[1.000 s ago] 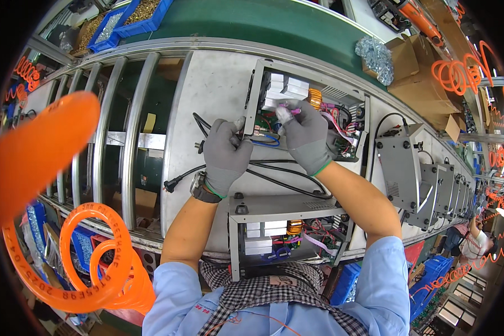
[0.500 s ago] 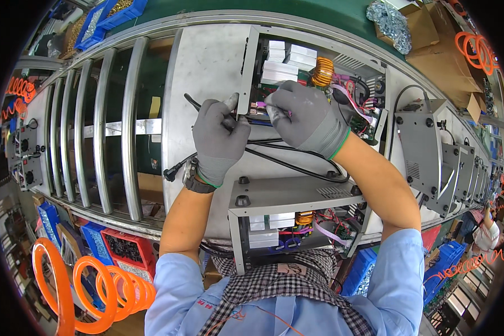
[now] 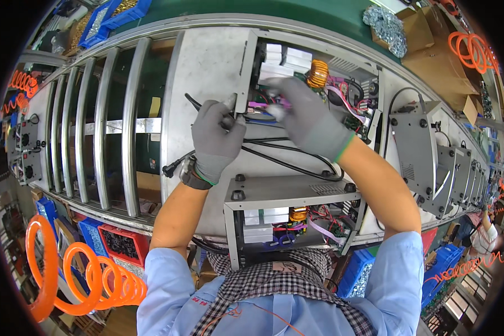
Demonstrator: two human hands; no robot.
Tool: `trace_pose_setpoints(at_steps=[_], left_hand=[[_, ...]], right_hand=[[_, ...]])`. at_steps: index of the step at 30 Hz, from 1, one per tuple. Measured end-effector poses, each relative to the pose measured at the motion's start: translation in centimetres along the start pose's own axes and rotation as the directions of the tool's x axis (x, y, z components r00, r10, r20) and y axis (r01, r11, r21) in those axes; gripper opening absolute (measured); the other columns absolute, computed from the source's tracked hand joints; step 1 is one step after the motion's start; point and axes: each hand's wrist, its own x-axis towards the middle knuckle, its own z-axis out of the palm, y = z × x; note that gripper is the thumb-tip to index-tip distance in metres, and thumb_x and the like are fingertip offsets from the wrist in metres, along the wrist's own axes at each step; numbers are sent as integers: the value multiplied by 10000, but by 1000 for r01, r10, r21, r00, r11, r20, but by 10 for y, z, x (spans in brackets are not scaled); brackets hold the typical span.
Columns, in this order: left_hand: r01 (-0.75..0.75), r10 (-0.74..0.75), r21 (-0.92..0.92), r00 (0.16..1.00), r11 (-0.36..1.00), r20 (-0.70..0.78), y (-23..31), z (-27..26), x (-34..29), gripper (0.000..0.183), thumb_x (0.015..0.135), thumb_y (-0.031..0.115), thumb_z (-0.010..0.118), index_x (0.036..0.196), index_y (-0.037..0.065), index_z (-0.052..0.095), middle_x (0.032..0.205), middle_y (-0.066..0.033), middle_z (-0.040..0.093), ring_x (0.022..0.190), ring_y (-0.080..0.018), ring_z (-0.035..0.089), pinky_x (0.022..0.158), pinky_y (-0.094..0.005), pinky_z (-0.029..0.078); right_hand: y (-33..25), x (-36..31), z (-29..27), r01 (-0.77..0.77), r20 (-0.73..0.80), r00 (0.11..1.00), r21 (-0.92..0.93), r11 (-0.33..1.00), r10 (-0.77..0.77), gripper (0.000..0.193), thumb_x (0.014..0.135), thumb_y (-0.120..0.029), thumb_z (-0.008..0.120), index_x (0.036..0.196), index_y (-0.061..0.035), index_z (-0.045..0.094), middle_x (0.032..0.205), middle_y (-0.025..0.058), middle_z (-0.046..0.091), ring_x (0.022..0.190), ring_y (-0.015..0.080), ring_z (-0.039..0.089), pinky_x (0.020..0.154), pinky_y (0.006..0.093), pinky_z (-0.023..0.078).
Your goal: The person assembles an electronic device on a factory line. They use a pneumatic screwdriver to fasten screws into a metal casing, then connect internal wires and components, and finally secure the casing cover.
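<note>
Both hands wear grey gloves and work at an open grey metal case [image 3: 245, 78] lying on its side. My left hand [image 3: 214, 134] is closed at the case's lower left corner, with a black cable [image 3: 191, 102] running into its fingers and fingertips against the end panel. My right hand [image 3: 311, 115] hangs over the case opening, its fingers smeared by motion; whether they hold anything does not show. Pink and purple wires [image 3: 257, 105] lie between the hands. White heat sinks [image 3: 275, 71] and an orange-copper coil [image 3: 318, 73] sit inside the case.
A second open case [image 3: 291, 190] stands close before me, with a looped black cable [image 3: 297, 159] behind it. Metal rollers [image 3: 130, 129] lie left, more grey cases [image 3: 414, 145] right. Orange coiled hoses [image 3: 78, 274], a red bin [image 3: 123, 245] and blue bins [image 3: 358, 271] flank the line.
My right hand has lifted off the wires and moved slightly right, now blurred, uncovering more pink and purple wire. My left hand stays at the case corner. The whole view has shifted slightly.
</note>
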Motion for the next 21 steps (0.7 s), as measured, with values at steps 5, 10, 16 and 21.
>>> trace_pose_setpoints(at_steps=[5, 10, 16, 21], left_hand=[[-17, 17, -36, 1000, 999, 2, -6, 4, -8, 387, 726, -7, 683, 1109, -40, 633, 772, -39, 473, 591, -100, 456, 550, -233, 410], [43, -39, -132, 999, 990, 28, -1, 4, -6, 375, 723, 4, 688, 1092, -45, 638, 768, -37, 470, 595, -93, 449, 544, -227, 402], [33, -33, -66, 999, 997, 11, -6, 7, -7, 396, 668, 11, 675, 1063, -13, 659, 752, -75, 510, 565, -152, 506, 533, -272, 444], [19, -23, -156, 999, 988, -23, -2, 11, -5, 376, 662, -5, 670, 1037, 2, 671, 748, -85, 510, 528, -172, 497, 504, -301, 418]], right_hand=[[-11, -12, -9, -466, -67, 829, 464, 753, 555, 362, 869, 1, 610, 1219, -7, 517, 1006, 142, 662, 763, 187, 660, 623, 283, 530], [-10, -24, 2, -203, -178, 847, 763, 613, 502, 464, 878, 58, 568, 1307, 35, 393, 1115, 170, 622, 862, 191, 669, 660, 257, 548], [-10, -25, -14, -519, 20, 729, 669, 532, 685, 216, 925, -58, 594, 1121, 34, 597, 950, 107, 672, 809, 144, 672, 590, 222, 519], [-9, -27, -11, -451, -59, 814, 564, 692, 578, 212, 915, -65, 612, 1121, -23, 641, 866, 31, 656, 694, 61, 600, 556, 195, 490]])
